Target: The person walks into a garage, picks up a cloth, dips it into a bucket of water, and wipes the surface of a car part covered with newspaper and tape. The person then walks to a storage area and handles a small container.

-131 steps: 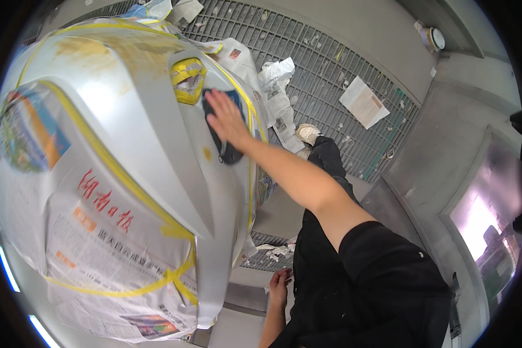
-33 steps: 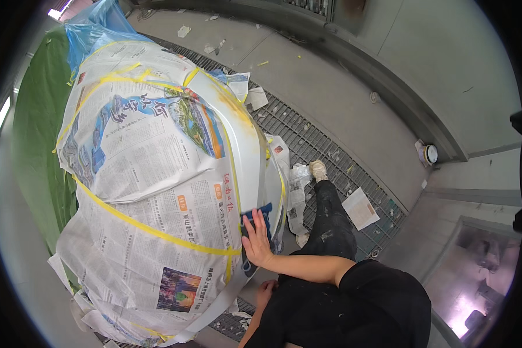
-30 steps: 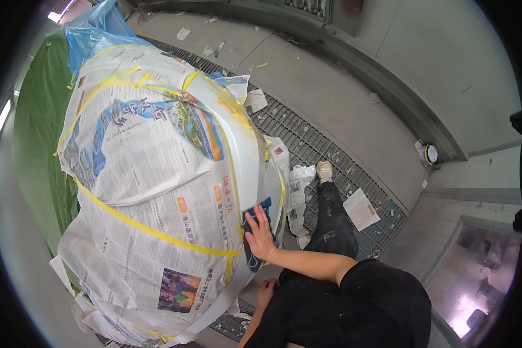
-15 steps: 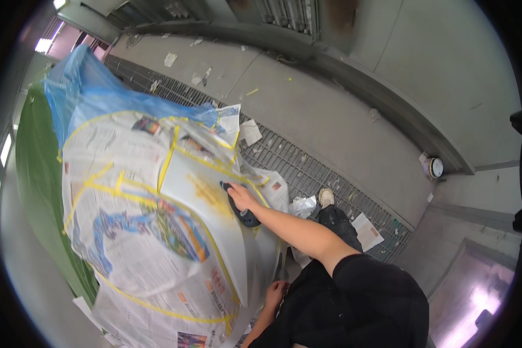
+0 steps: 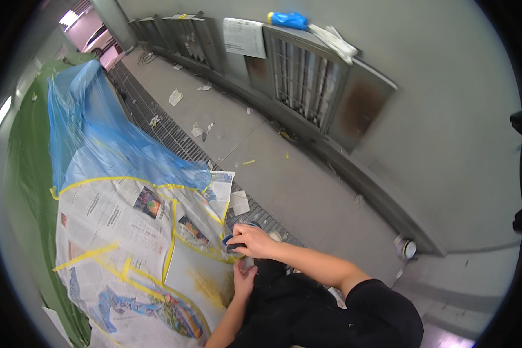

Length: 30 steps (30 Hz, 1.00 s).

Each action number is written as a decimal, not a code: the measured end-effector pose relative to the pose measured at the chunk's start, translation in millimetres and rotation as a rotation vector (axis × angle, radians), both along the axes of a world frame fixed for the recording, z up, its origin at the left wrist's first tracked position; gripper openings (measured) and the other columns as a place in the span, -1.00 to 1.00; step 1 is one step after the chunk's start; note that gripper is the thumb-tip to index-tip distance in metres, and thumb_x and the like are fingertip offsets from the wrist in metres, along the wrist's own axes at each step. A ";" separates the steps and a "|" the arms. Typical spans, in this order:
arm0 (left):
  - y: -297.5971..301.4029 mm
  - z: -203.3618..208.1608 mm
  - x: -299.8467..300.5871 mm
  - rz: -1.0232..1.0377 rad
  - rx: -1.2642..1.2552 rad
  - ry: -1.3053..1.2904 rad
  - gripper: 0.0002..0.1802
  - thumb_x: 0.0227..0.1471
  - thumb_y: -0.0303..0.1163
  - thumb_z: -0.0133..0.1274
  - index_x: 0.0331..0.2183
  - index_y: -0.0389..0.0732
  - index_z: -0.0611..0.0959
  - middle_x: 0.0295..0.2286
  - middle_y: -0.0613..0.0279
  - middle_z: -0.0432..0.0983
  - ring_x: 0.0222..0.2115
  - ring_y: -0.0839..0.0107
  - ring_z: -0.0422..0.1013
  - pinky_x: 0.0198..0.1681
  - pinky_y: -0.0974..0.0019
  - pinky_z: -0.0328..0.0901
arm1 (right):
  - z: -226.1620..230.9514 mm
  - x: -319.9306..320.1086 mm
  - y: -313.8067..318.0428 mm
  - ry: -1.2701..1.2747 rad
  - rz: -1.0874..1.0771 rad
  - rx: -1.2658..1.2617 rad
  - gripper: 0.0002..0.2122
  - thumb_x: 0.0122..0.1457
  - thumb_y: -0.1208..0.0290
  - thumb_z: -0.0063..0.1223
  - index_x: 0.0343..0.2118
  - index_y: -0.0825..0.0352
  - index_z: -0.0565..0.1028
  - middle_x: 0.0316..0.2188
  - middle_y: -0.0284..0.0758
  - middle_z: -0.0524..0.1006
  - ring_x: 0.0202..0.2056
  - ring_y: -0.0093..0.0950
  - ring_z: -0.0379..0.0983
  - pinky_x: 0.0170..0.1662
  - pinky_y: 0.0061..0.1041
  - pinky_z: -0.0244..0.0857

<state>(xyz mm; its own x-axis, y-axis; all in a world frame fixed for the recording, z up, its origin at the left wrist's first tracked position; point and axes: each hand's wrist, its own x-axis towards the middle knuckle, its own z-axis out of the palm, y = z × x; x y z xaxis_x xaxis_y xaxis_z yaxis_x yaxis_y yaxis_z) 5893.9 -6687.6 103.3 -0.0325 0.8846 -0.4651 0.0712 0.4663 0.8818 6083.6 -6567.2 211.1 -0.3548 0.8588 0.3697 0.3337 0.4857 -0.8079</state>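
Observation:
My right hand (image 5: pixel 251 240) grips a dark sanding block (image 5: pixel 234 246) with a blue edge, lifted above the car body. Just below it is my left hand (image 5: pixel 245 279), fingers loosely bent and apart, with nothing visible in them. Beside both hands lies a bare whitish body panel (image 5: pixel 182 265) with a yellow-brown patch (image 5: pixel 206 285). Newspaper (image 5: pixel 107 217) covers the bodywork around that panel, its edges held by yellow masking tape (image 5: pixel 169 246). My forearm and clothing hide part of the panel's near side.
Blue plastic film (image 5: pixel 116 139) and a green cover (image 5: pixel 26 191) drape the rest of the car. A floor grating (image 5: pixel 177 136) runs alongside, with paper scraps around. Wall vents (image 5: pixel 304 78) stand opposite; a round can (image 5: pixel 408 249) sits by the wall base.
My right hand has lifted the sanding block off the panel and drawn it toward my body. My left hand has come up beside it. The view has swung toward the wall vents.

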 end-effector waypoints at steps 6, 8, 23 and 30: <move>189.9 1.0 70.4 -0.461 0.170 0.128 -0.70 0.09 -0.38 0.29 -0.17 -0.30 0.62 -0.47 0.24 0.62 -0.41 0.49 0.56 -0.32 0.34 0.44 | 16.6 61.8 104.3 -0.161 -0.029 -0.226 -0.63 0.03 0.34 0.34 -0.04 0.19 0.63 -0.30 -0.27 0.47 -0.27 -0.22 0.51 -0.19 -0.29 0.42; 236.9 24.0 90.0 -0.440 0.107 0.134 -0.76 0.10 -0.37 0.28 -0.24 -0.30 0.65 -0.52 0.22 0.62 -0.47 0.48 0.56 -0.37 0.32 0.43 | 35.9 85.9 153.7 -0.183 -0.121 -0.311 -0.60 0.03 0.37 0.33 -0.01 0.18 0.61 -0.32 -0.28 0.48 -0.30 -0.26 0.50 -0.20 -0.33 0.42; 700.1 238.8 86.4 -0.063 0.611 0.127 -0.78 0.24 -0.38 0.08 -0.41 -0.32 0.57 -0.64 0.02 0.35 -0.62 0.21 0.33 -0.49 0.22 0.25 | 227.5 128.0 614.1 0.129 -0.227 -0.296 -0.76 0.09 0.52 0.28 -0.14 0.34 0.66 -0.45 -0.43 0.33 -0.40 -0.61 0.29 -0.34 -0.58 0.16; 965.6 371.8 126.1 -0.430 1.025 0.053 -0.88 0.22 -0.45 0.09 -0.29 -0.32 0.58 -0.47 0.04 0.44 -0.51 0.23 0.47 -0.43 0.24 0.32 | 284.4 133.7 831.5 -0.315 -0.180 -0.079 -0.67 -0.09 0.55 0.29 -0.18 0.36 0.61 -0.38 -0.19 0.53 -0.31 -0.21 0.53 -0.23 -0.34 0.39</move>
<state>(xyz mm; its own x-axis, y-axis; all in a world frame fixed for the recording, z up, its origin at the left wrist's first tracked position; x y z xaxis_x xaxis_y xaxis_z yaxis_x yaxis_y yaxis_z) 6019.9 -5722.0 475.1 0.3713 0.7917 0.4851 0.1003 -0.5536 0.8267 6217.3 -5735.8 495.5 -0.2816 0.9392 0.1963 0.6463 0.3369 -0.6847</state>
